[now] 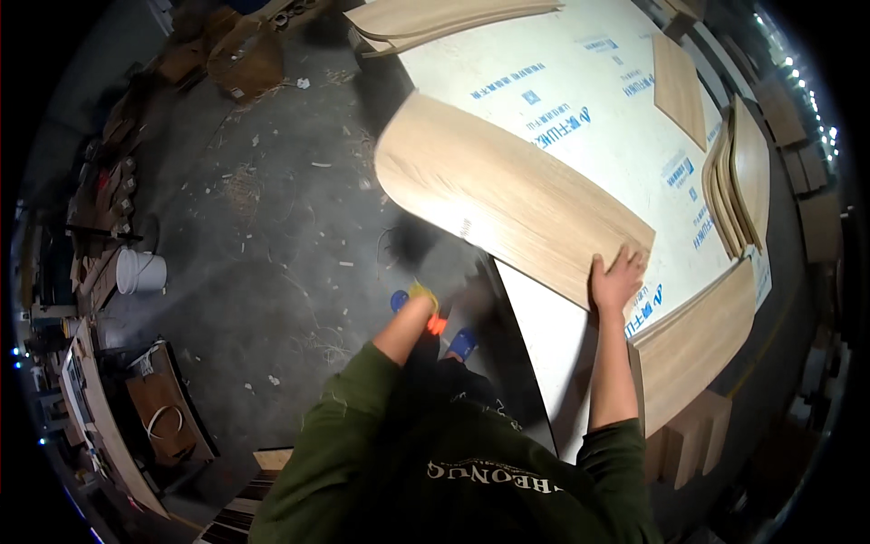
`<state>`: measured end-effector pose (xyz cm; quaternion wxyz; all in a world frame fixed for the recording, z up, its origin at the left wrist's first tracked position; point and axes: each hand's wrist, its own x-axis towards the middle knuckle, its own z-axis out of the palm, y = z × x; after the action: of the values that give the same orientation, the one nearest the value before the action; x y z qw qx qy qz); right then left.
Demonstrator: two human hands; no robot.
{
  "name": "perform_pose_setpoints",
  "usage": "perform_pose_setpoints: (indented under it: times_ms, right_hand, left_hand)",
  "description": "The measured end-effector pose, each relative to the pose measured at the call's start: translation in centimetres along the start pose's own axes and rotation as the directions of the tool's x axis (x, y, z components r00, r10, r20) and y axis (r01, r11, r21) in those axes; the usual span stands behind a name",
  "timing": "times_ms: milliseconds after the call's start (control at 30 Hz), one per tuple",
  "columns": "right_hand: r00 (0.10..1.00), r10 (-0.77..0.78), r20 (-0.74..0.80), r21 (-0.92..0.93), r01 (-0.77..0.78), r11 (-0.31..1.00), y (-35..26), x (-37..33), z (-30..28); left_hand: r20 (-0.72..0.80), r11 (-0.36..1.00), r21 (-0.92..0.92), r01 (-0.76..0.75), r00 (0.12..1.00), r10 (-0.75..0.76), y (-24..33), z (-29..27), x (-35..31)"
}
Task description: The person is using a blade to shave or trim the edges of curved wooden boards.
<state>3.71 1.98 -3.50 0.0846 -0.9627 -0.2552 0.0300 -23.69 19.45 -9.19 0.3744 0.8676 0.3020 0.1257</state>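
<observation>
A long wood-grain board [507,186] with one rounded end lies on a white printed sheet [580,63] that covers the worktable. Its rounded end juts out past the table's left edge. My right hand [619,279] rests flat on the board's square near end, fingers spread. Lower and to the left, my left hand [419,305] hangs over the floor beside the table. Something yellow and orange [437,325] shows at that hand; its kind is unclear, and the fingers are mostly hidden.
More wood-grain boards lie on the table: a stack [453,20] at the far end, a curved stack [729,181] at right, a narrow piece [678,91] and a near-right board [698,349]. A white bucket [140,271] stands left. Scraps litter the grey floor [272,181].
</observation>
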Motion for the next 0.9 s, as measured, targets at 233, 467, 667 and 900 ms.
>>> perform_pose_setpoints:
  times_ms: [233, 467, 667, 900]
  right_hand:
    - [0.711, -0.694, 0.112, 0.059, 0.692, 0.719, -15.3, -6.2, 3.7]
    - [0.784, -0.616, 0.081, 0.190, 0.594, 0.782, -28.0, 4.2, 5.6]
    - [0.792, -0.600, -0.117, 0.222, 0.609, 0.761, -28.2, 3.6, 4.8]
    - [0.755, -0.652, -0.062, 0.360, 0.627, 0.691, -23.0, -2.4, 3.5]
  left_hand:
    - [-0.224, 0.795, -0.598, -0.103, 0.974, -0.043, 1.1, -3.8, -10.3]
    - [0.379, -0.027, -0.852, 0.523, 0.581, -0.720, -8.4, 1.6, -28.2]
    - [0.063, 0.212, -0.930, 0.301, 0.699, -0.713, -3.3, -18.8, -7.1]
    - [-0.249, 0.920, -0.366, 0.141, 0.938, -0.242, -8.2, -12.6, 2.0]
